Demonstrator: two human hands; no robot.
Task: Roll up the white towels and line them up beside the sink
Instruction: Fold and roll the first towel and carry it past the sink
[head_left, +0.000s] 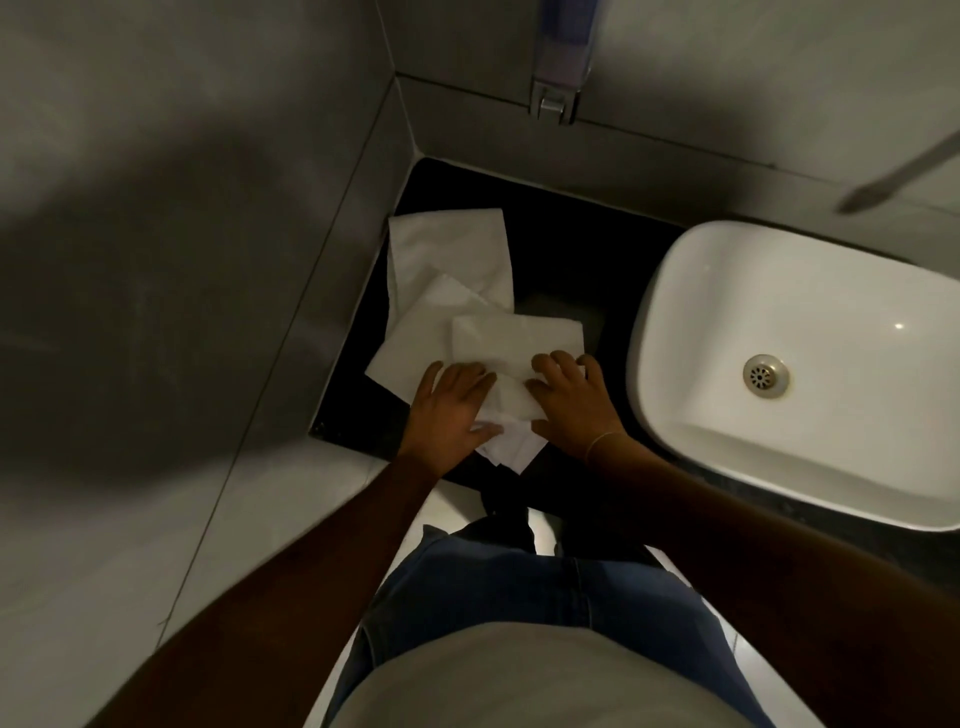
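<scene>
Both hands, left hand (451, 410) and right hand (571, 402), press the nearest towel (511, 353) beside the sink (670, 280)

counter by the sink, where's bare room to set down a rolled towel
Free: the dark counter strip between the towels and the sink, running to the back wall, and the corner behind the far towel. Crowded: the left side, where three flat towels overlap, and the front edge, where the left hand and right hand press the nearest towel.

No legible text or labels anywhere.
</scene>
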